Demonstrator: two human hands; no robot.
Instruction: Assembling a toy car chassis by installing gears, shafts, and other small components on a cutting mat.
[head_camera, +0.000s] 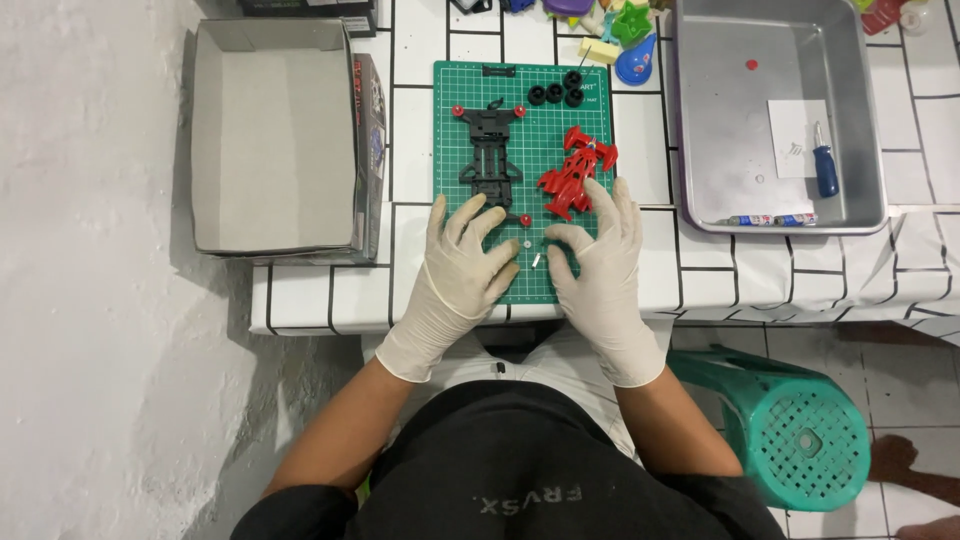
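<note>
On the green cutting mat (455, 110), open grid is left only along the near edge and in a strip at its 9 o'clock side, while the middle is blocked by the black chassis (490, 150), the red car body (575, 172) and, at 12 o'clock, the four black tyres (560, 93). Bare bench (410, 150) is found in the narrow lane between the mat and the open cardboard box (275, 140) at 9 o'clock. At 3 o'clock a similar lane is bounded by the wall of the metal tray (680, 120), and the far edge is crowded by coloured plastic toys (625, 35).
</note>
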